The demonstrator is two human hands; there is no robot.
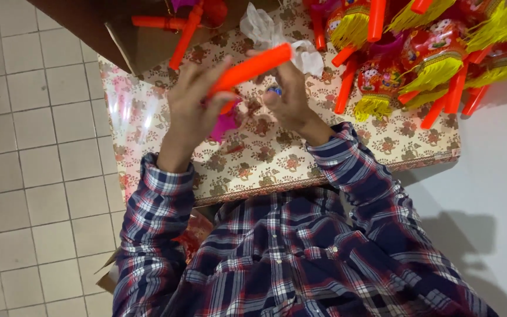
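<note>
The left hand [192, 108] is grasping an orange plastic tube [252, 68] above the middle of the table [148, 123], with a pink piece [224, 124] under its palm. The right hand [289, 94] is pinching the tube's far end, a small blue part [274, 91] at its fingertips. Advisable: keep the tube steady and aligned while the parts are being joined. Finished lanterns [435, 58] are lying at the table's far right corner, beside crumpled plastic wrap [265, 29].

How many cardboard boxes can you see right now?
2. One open cardboard box sits on the patterned table at its far left end; a second box shows only a corner on the floor beside the left sleeve. Others may be hidden.
</note>
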